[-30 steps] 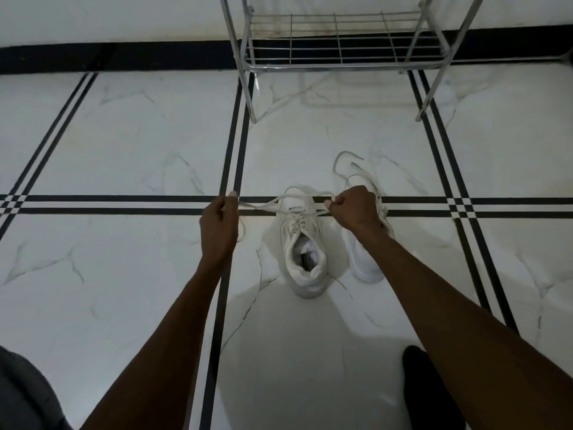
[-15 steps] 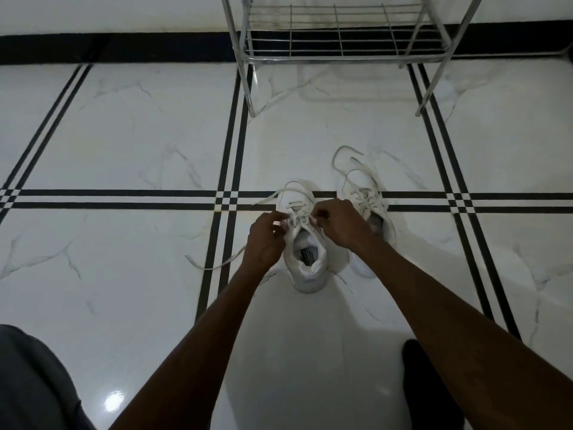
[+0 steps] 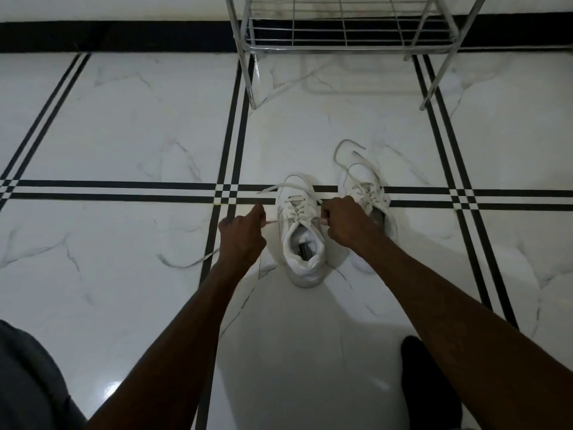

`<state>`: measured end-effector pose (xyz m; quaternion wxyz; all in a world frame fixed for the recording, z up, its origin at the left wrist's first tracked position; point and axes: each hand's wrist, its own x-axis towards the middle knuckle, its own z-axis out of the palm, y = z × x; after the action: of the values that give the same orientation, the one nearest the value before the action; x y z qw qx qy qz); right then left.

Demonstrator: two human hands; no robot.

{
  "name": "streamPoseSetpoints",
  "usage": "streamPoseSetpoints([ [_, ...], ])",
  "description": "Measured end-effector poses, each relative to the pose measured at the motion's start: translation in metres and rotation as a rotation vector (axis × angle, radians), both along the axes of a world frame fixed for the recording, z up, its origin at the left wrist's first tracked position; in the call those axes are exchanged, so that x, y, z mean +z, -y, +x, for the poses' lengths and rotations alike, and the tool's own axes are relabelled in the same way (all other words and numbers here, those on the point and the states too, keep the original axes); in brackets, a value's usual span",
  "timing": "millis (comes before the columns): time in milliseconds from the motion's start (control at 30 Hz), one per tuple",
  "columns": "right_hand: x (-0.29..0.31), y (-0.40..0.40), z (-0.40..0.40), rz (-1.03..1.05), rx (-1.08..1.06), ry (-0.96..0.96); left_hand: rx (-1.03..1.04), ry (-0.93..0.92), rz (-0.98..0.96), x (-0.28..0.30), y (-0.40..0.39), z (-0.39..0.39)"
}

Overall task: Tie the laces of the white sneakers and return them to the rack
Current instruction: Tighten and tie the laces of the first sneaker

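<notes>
Two white sneakers stand side by side on the tiled floor, toes pointing away from me. The left sneaker [image 3: 302, 240] sits between my hands. My left hand [image 3: 243, 232] pinches one lace strand just left of its tongue; my right hand [image 3: 347, 223] pinches the other strand at the right. A loose lace end [image 3: 192, 262] trails on the floor to the left. The right sneaker [image 3: 366, 187] is partly hidden behind my right hand, its laces loose and looped on the floor ahead of it. The metal rack [image 3: 344, 41] stands beyond the shoes.
The rack's front legs [image 3: 251, 79] come down on the floor ahead of the sneakers. A black skirting band [image 3: 117, 35] runs along the wall. A dark foot [image 3: 424, 377] shows at lower right, grey clothing [image 3: 28, 380] at lower left.
My hands came together over the left sneaker's tongue from a wide pull, then drew slightly apart again, each holding a lace strand. One lace end dropped to the floor on the left.
</notes>
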<state>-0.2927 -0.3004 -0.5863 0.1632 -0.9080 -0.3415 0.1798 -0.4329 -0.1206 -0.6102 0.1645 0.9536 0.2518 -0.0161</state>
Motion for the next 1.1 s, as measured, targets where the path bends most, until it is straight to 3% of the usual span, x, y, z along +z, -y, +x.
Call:
streamPoseSetpoints([
  [200, -0.007, 0.002, 0.000, 0.256, -0.090, -0.248, -0.064, 0.171, -0.405, 0.002, 0.017, 0.007],
  [400, -0.010, -0.003, -0.007, 0.300, -0.157, -0.188, 0.060, 0.239, -0.401, 0.001, 0.024, 0.017],
  [833, -0.014, -0.001, -0.011, 0.270, -0.159, -0.019, 0.028, 0.314, -0.347, 0.007, 0.029, 0.013],
  [1100, -0.025, 0.001, -0.016, 0.360, -0.351, -0.141, 0.116, 0.379, -0.449, 0.000, 0.029, 0.008],
])
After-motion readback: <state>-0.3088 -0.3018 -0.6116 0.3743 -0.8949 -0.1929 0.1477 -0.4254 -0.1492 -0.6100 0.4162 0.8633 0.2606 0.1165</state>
